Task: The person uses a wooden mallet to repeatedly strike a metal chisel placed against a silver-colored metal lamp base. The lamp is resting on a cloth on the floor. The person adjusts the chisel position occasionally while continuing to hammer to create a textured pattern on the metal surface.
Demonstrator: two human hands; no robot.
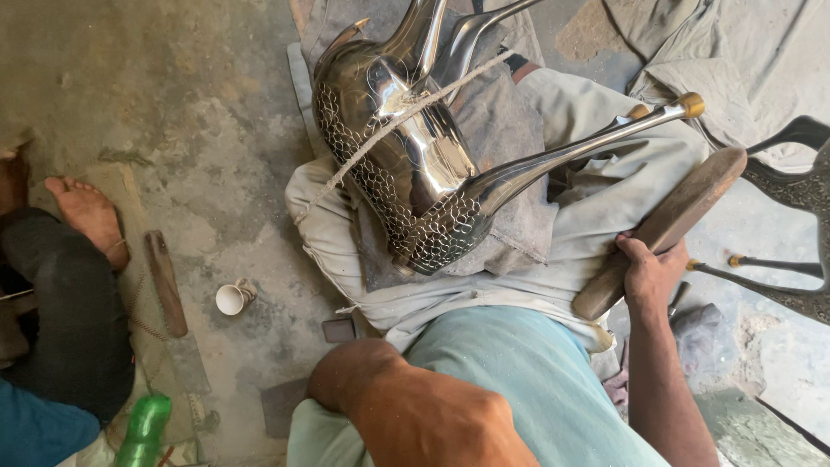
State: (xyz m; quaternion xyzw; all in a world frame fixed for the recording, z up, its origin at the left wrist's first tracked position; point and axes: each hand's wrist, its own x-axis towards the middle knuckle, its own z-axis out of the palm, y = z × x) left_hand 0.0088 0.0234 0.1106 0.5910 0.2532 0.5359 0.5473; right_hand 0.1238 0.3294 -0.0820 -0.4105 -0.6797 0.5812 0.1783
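A shiny metal animal figure [406, 164] lies upside down on grey cloth [519, 216] across my lap, its legs pointing up and to the right. One leg ends in a brass-coloured hoof [690, 105]. Its body carries a net-like engraved pattern, and a rope [389, 130] runs across it. My right hand [648, 270] grips a long brown wooden mallet [679, 212] just right of the figure, lying against the cloth. Only my left forearm [415, 411] shows at the bottom; the hand itself is out of frame.
Another person's bare foot [86, 216] and dark trouser leg rest at the left. A wooden stick [164, 281], a small white cup [232, 298] and a green plastic bottle [143, 428] lie on the concrete floor. A dark metal figure [795, 190] stands at the right edge.
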